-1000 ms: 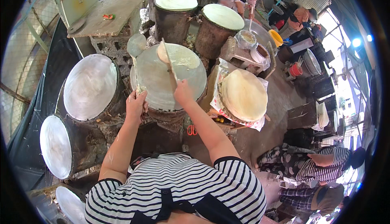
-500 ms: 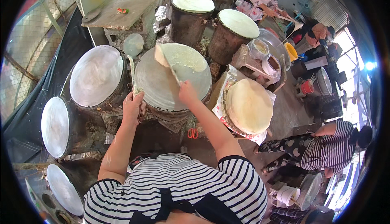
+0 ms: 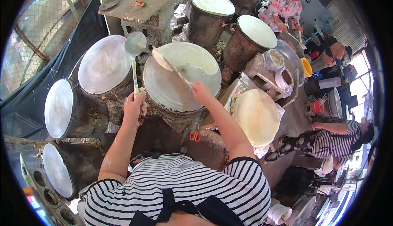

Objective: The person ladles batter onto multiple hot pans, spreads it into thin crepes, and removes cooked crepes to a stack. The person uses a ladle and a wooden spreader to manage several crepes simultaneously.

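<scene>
My left hand (image 3: 134,107) is closed round the batter-coated handle of a ladle (image 3: 136,44). Its round bowl is raised beside the far left rim of a wide round griddle (image 3: 172,97). In my right hand (image 3: 201,93) is the handle of a batter spreader (image 3: 163,61) with a thin, curved blade, slanting across the griddle. Pale wet batter (image 3: 202,64) covers part of the griddle's far right side. Whether the blade touches the surface, I cannot tell. Right of the griddle lies a round stack of pale flatbread (image 3: 256,117) on white wrapping.
More round griddles on drums stand to the left (image 3: 102,64) and beyond (image 3: 256,31). A concrete slab (image 3: 139,6) stands far left, with plastic-wrapped tubs (image 3: 273,60) far right. One person (image 3: 282,6) works at the back, another (image 3: 337,138) at the right. Red-handled scissors (image 3: 195,136) show near me.
My view has turned, shifting the scene rightward. Relative to the griddle, the spreader and ladle have moved slightly left. The person at the right has shifted position.
</scene>
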Demonstrator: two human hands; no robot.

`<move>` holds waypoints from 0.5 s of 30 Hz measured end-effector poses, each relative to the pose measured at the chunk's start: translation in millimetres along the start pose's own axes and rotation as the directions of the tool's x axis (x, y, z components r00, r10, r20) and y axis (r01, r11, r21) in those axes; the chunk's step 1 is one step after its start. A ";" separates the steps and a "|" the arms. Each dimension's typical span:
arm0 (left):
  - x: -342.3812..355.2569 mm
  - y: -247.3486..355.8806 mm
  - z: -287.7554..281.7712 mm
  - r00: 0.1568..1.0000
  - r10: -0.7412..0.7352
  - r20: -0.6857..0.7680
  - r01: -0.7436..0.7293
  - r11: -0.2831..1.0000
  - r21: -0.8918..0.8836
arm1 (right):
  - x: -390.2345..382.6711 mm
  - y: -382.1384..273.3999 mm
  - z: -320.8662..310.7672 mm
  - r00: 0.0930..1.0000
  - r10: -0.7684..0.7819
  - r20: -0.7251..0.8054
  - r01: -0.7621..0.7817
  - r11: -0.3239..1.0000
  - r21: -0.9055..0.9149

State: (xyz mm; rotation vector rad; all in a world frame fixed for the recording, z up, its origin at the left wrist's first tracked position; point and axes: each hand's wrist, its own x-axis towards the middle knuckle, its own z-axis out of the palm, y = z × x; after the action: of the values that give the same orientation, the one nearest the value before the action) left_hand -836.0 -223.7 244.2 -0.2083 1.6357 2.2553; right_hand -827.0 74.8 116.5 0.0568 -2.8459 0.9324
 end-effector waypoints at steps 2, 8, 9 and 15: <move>0.6 3.3 -8.0 1.000 0.003 0.002 -0.003 1.000 -0.009 | -24.9 1.4 -8.3 0.998 -0.031 0.056 0.023 0.990 0.137; -0.6 10.4 -5.0 0.999 0.011 -0.032 -0.011 1.000 -0.010 | 23.3 17.3 -32.4 0.994 0.046 -0.097 -0.043 0.999 0.029; -1.1 11.8 -3.9 0.999 0.003 -0.050 -0.003 1.000 -0.002 | 31.6 16.5 -32.3 0.990 0.058 -0.129 -0.058 0.998 -0.003; -0.5 15.8 -8.1 0.996 0.023 -0.082 -0.027 0.998 -0.048 | 6.1 34.9 -45.9 0.945 -0.161 0.284 0.089 0.964 0.251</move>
State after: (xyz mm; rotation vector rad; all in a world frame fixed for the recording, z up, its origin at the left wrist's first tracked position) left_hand -841.8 -235.8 255.8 -0.2974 1.6335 2.3359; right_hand -830.1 130.1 133.5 0.4401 -2.9351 1.3313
